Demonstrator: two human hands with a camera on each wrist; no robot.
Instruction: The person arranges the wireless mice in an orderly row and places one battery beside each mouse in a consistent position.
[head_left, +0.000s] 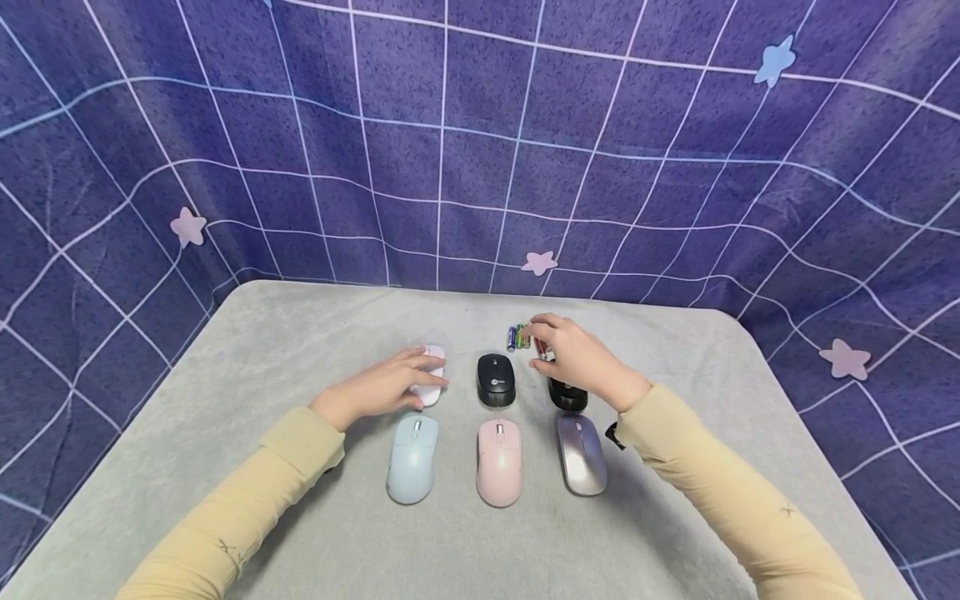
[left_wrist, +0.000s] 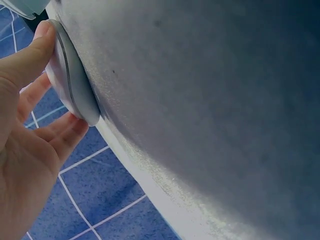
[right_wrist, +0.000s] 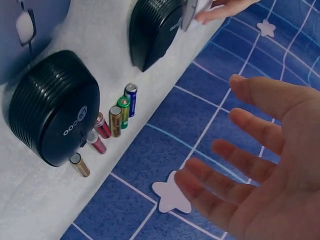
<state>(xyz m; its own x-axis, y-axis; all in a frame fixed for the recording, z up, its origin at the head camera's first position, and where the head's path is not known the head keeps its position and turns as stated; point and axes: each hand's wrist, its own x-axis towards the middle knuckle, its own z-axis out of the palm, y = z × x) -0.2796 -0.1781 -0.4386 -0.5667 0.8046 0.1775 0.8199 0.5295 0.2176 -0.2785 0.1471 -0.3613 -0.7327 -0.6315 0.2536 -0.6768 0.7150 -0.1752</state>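
A white computer mouse [head_left: 431, 377] lies at the back left of the two rows of mice. My left hand [head_left: 385, 385] grips it, thumb on one side and fingertips on the other, as the left wrist view shows. My right hand [head_left: 577, 357] hovers over the back right black mouse [right_wrist: 57, 107], fingers apart and loosely bent, with nothing between them. Close to that hand stand several small batteries: a blue one [right_wrist: 131, 100], a green one [right_wrist: 123, 112], a brown one [right_wrist: 115, 121], red ones [right_wrist: 103, 126] and a gold one [right_wrist: 79, 165].
Between the hands sits another black mouse [head_left: 496, 380]. In the front row lie a light blue mouse [head_left: 412, 460], a pink mouse [head_left: 499, 462] and a silver-grey mouse [head_left: 582, 455]. A grey cloth covers the table [head_left: 330, 517]; a blue gridded curtain [head_left: 480, 150] hangs behind it.
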